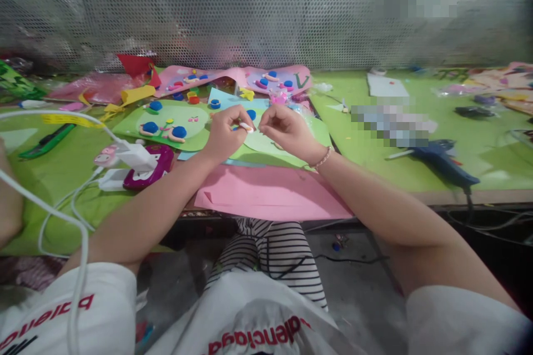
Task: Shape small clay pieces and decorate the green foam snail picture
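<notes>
My left hand [227, 132] pinches a small white piece [247, 127], too small to identify, between thumb and fingertips. Just right of it, my right hand [283, 126] is closed with its thumb and fingertips together; whatever they may hold is hidden. Both hands are raised over a green card [195, 113] decorated with blue and peach clay shapes, one of them a blue dome-shaped piece [179, 132]. Between the hands, part of a pale green paper patch [262, 144] shows. A pink sheet [270, 191] lies nearer to me, under my wrists.
At left are a purple power strip [160, 166] with white plugs and cables, and a green utility knife [48, 141]. A blue glue gun [445, 163] lies at right. Pink decorated cards [233, 75] stretch along the back before a perforated metal panel [250, 16]. Another person's arm [9, 199] shows at far left.
</notes>
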Motion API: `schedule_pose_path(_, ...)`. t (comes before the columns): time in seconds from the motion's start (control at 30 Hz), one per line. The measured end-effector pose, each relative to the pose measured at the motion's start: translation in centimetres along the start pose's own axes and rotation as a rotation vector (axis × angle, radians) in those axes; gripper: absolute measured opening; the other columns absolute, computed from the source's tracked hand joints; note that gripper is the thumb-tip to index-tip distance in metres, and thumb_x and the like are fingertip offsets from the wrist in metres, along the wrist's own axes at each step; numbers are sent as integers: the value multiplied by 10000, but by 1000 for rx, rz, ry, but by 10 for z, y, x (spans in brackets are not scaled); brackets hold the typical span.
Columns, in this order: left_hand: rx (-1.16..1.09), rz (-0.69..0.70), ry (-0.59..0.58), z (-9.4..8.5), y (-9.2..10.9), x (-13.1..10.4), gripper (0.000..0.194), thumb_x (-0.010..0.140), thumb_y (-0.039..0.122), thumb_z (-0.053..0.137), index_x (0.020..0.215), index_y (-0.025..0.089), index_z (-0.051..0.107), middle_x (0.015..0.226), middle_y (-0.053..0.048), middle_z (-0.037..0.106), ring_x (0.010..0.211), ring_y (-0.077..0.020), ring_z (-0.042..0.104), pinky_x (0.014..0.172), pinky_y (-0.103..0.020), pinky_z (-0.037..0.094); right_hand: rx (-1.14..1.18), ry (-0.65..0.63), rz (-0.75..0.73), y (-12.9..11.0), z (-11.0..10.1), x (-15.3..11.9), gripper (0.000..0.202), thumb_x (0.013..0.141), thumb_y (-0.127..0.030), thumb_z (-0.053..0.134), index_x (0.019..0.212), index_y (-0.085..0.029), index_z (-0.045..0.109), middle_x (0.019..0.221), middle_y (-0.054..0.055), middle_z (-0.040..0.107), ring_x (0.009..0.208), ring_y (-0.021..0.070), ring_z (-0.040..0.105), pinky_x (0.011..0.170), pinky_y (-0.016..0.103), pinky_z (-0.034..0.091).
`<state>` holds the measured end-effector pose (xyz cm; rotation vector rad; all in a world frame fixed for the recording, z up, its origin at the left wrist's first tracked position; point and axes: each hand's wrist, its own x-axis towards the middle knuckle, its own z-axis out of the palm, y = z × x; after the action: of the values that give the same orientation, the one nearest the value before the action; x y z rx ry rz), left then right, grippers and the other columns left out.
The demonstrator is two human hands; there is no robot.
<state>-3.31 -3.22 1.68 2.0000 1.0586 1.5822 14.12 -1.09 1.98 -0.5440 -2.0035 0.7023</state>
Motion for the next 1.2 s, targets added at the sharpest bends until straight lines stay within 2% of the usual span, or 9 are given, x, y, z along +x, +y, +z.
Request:
schedule_pose_path(0.1, 18, -6, -6, 0, 0, -1, 100, 623, 114, 514, 575, 193, 550, 607, 2, 594, 606, -117, 531, 597, -274, 432, -106, -10, -75, -4, 0, -1, 89, 851, -275, 578, 808, -211, 534, 804, 27, 581, 739, 133, 553, 632, 263, 471)
schedule_pose_path(0.2, 22, 26, -19, 0, 1, -2, 101, 603, 104, 501, 560, 192, 525, 601, 1, 576, 600, -119, 512, 597, -282, 417, -199, -32, -157, -7, 0, -2, 36, 854, -193, 538, 825, -214, 546, 819, 28, 597, 737, 130, 559, 635, 264, 473)
schedule_pose_path(0.33, 36, 83, -57, 0, 3, -3, 125, 587, 74, 484, 548, 193, 487, 599, 2, 550, 597, -119, 493, 609, -294, 399, -255, -51, -229, -8, -1, -3, 86, 828, -133, 521, 828, -217, 541, 805, 21, 599, 718, 125, 553, 631, 265, 467)
schedule_pose_path(0.53, 69, 87, -78, 0, 3, -2, 121, 578, 84, 456, 550, 200, 467, 583, 1, 526, 589, -128, 478, 603, -303, 377, -306, -104, -253, -7, -2, -3, 56, 845, -172, 528, 829, -224, 540, 804, 23, 591, 719, 138, 540, 649, 287, 466)
schedule_pose_path(0.9, 64, 205, -65, 0, 2, -1, 159, 559, 46, 420, 549, 203, 439, 558, 16, 471, 551, -115, 425, 573, -302, 332, -328, -103, -267, -6, 0, -4, 44, 864, -182, 538, 842, -219, 542, 784, 23, 563, 729, 142, 535, 671, 295, 468)
schedule_pose_path(1.2, 110, 175, -79, -1, 4, -1, 171, 561, 33, 436, 534, 202, 441, 555, 7, 488, 563, -125, 450, 587, -306, 342, -351, -122, -243, -5, -1, -4, 43, 884, -219, 532, 848, -235, 547, 797, 31, 565, 749, 157, 543, 693, 314, 485)
